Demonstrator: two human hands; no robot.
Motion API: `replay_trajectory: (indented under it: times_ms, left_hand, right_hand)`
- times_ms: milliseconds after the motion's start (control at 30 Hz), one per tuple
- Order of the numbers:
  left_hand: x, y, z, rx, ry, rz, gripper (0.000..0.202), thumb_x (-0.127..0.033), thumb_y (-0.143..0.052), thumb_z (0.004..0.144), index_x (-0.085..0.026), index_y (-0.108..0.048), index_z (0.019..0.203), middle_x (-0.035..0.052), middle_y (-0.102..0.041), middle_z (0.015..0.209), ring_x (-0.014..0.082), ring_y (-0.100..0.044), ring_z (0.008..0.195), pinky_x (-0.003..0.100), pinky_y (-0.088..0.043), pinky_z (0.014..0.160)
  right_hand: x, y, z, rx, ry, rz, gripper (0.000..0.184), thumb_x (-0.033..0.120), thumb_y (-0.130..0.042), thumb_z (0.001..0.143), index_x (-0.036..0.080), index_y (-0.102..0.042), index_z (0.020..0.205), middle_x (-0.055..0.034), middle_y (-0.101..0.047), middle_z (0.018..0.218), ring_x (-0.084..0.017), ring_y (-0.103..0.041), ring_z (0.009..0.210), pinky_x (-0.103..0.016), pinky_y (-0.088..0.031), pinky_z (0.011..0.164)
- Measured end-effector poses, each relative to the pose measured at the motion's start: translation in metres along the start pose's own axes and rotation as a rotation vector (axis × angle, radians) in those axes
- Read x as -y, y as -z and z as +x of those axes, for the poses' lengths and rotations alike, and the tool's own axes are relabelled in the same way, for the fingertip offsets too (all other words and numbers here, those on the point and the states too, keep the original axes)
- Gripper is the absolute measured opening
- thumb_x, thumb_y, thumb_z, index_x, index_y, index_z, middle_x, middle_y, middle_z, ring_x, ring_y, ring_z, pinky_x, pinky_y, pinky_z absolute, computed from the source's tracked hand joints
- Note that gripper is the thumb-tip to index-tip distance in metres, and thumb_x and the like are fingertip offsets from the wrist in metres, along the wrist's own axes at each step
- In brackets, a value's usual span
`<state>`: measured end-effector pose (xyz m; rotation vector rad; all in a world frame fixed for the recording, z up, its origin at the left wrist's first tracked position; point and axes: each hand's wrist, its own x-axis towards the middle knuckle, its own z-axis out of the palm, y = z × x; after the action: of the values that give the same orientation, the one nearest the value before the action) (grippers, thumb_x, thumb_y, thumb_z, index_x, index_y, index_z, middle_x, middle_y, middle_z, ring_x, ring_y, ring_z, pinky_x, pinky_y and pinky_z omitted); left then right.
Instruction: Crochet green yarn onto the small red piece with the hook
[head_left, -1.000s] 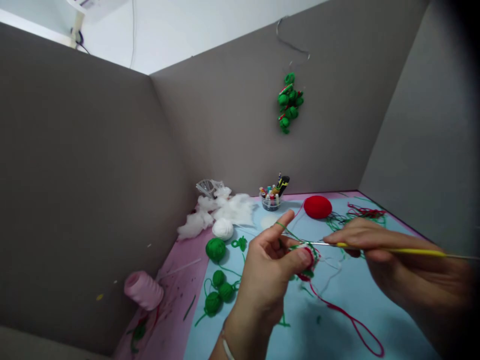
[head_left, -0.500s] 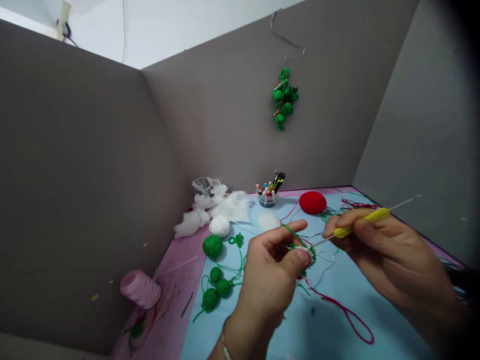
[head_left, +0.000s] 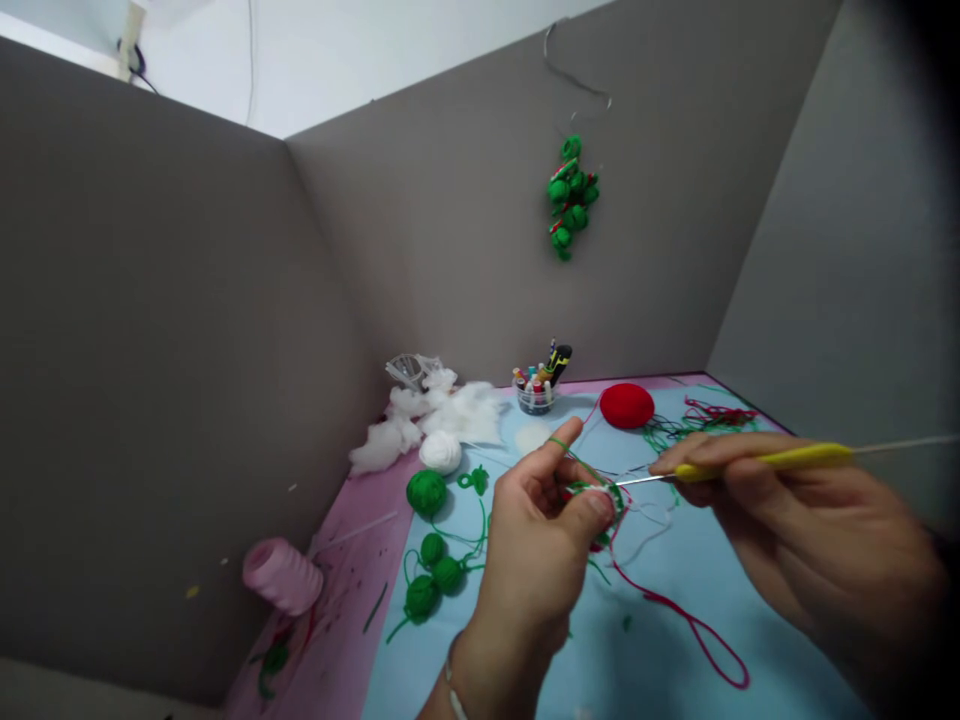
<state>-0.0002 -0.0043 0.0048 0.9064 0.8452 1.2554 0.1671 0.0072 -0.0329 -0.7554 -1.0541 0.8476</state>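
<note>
Pinched in my left hand is a small crochet piece in green, white and red, partly hidden by the thumb. Green yarn runs over the raised index finger of that hand. My right hand grips a crochet hook by its yellow handle. The hook's thin metal shaft points left, and its tip meets the edge of the crochet piece. Below the piece, a red yarn tail hangs down to the blue sheet and ends in a loop; a loose white strand lies beside it.
Green yarn balls, a white yarn ball and fluffy white stuffing lie left. Behind stand a tub of pens and a red yarn ball. A pink cone is far left. Green ornaments hang on the grey partition.
My right hand has turned the crochet hook flatter, its rear end swinging down and right. My left index finger has shifted slightly left and up.
</note>
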Motion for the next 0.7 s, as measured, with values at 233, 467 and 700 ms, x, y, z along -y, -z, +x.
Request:
replay_trajectory:
  times_ms: [233,467,700]
  left_hand:
    - [0.0,-0.001,0.001,0.032,0.049,-0.036,0.071,-0.011,-0.076,0.063,-0.009,-0.063,0.133,-0.0024,-0.061,0.07,0.0071,-0.048,0.056,0.021,-0.037,0.05]
    - [0.003,-0.003,0.003,-0.053,0.061,-0.131,0.044,-0.016,-0.083,0.059,-0.009,-0.076,0.101,-0.0007,-0.066,0.064,0.0087,-0.057,0.057,0.023,-0.046,0.059]
    - [0.009,-0.008,0.003,-0.113,0.0,-0.238,0.058,-0.011,-0.086,0.054,-0.012,-0.073,0.11,-0.0035,-0.066,0.065,0.008,-0.055,0.056,0.022,-0.044,0.055]
  right_hand:
    - [0.0,-0.011,0.009,0.079,-0.312,0.143,0.03,0.048,-0.087,0.064,0.02,-0.077,0.066,-0.0049,-0.069,0.065,-0.012,-0.058,0.056,-0.022,-0.052,0.05]
    - [-0.013,-0.017,-0.005,0.108,0.0,0.079,0.021,0.049,-0.083,0.072,0.031,-0.082,0.081,-0.0029,-0.077,0.084,-0.016,-0.069,0.073,-0.024,-0.058,0.06]
    - [-0.016,-0.001,-0.005,0.281,0.445,-0.264,0.016,0.032,-0.07,0.089,0.039,-0.078,0.101,0.0007,-0.08,0.093,-0.019,-0.072,0.084,-0.033,-0.059,0.067]
